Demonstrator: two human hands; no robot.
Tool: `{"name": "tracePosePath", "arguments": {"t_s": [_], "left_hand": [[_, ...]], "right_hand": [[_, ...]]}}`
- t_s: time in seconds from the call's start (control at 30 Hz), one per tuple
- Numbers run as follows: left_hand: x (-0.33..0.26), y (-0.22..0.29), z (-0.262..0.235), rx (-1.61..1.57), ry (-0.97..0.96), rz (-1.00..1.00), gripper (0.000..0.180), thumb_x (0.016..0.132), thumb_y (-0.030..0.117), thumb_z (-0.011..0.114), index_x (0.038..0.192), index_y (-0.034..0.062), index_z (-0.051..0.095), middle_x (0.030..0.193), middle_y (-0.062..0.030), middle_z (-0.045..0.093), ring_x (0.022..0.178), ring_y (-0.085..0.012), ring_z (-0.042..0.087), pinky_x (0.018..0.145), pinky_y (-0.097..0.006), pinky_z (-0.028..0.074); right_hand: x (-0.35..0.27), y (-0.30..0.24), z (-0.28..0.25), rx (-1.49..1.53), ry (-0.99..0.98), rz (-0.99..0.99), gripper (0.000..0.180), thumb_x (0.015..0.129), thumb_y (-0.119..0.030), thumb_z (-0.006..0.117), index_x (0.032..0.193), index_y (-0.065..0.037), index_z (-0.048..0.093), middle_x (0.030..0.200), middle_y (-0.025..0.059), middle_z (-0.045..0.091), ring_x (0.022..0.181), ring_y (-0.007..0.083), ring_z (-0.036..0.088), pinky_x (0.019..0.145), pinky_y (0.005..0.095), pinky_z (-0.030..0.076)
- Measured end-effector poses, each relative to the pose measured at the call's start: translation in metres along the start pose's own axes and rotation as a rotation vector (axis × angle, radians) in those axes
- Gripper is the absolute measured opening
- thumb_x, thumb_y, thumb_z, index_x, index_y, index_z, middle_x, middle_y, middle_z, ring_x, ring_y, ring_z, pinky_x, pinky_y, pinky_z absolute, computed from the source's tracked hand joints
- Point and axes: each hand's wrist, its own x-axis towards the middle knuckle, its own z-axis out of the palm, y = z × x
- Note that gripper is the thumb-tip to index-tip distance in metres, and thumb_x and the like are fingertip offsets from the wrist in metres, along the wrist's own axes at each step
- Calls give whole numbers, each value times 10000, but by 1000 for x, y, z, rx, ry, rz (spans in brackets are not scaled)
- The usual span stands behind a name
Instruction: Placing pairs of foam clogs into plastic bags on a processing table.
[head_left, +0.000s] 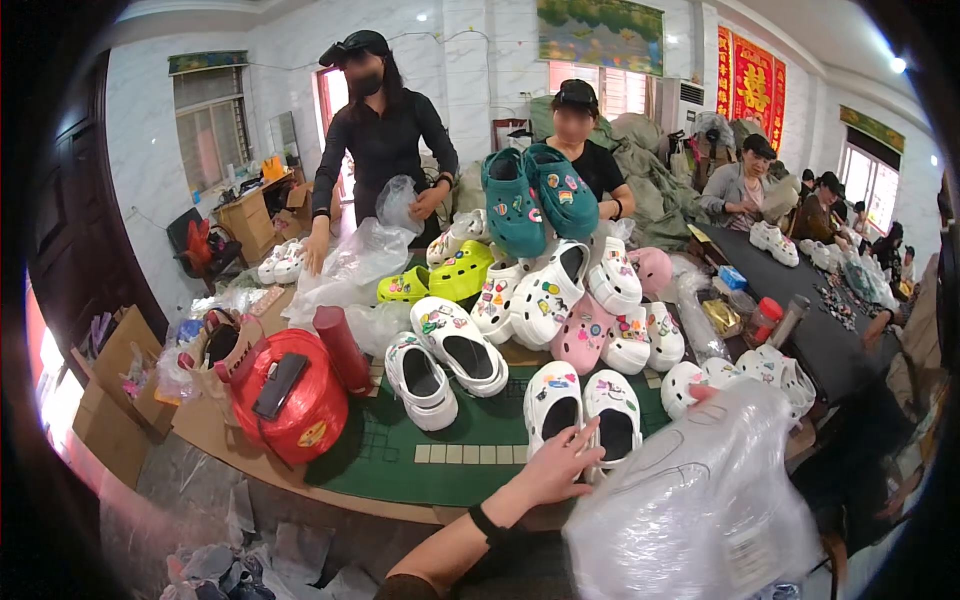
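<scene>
A pair of white clogs (611, 407) with colourful charms stands at the front of the table, heels toward me. My left hand (560, 465), a black band on its wrist, reaches over their heels with fingers stretched and apart, the fingertips at the shoes' openings. To the right, a large clear plastic bag (690, 490) hangs close to me, slightly blurred. Only a few fingers of my right hand (704, 394) show at its top edge, gripping it; the rest is hidden behind the plastic. Another white pair (455, 350) stands to the left.
Behind are piled white, pink and lime clogs (460, 270), topped by a teal pair (540, 200). A red round container (290, 400) with a dark phone-like case and a red bottle (341, 348) stand left. Two people work across the table; others sit at a dark table (790, 290).
</scene>
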Motion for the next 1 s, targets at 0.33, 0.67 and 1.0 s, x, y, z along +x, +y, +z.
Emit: {"name": "tracePosePath", "arguments": {"t_s": [0.33, 0.67, 1.0], "left_hand": [[-62, 100, -114, -348, 667, -220, 1489, 553, 592, 897, 1556, 180, -124, 1597, -230, -134, 1474, -442, 65, 1134, -596, 201], [-100, -16, -124, -1071, 1182, -947, 322, 918, 64, 560, 1212, -65, 567, 1080, -132, 658, 954, -212, 643, 853, -359, 523], [-130, -26, -113, -1471, 1258, -838, 402, 1009, 297, 474, 1317, 41, 499, 1230, -101, 570, 1186, -218, 527, 1022, -383, 402]], "right_hand": [[-13, 96, 74, -415, -436, 43, 417, 906, -149, 603, 1259, -1, 438, 916, 147, 661, 778, 315, 653, 695, 382, 519], [8, 28, 73, 160, -452, 801, 361, 962, -122, 595, 1284, 24, 521, 908, 14, 660, 825, 77, 591, 717, 245, 480], [24, 53, 49, -94, -339, 553, 189, 932, -170, 594, 983, 4, 645, 799, -17, 615, 730, 42, 507, 646, 221, 415]]}}
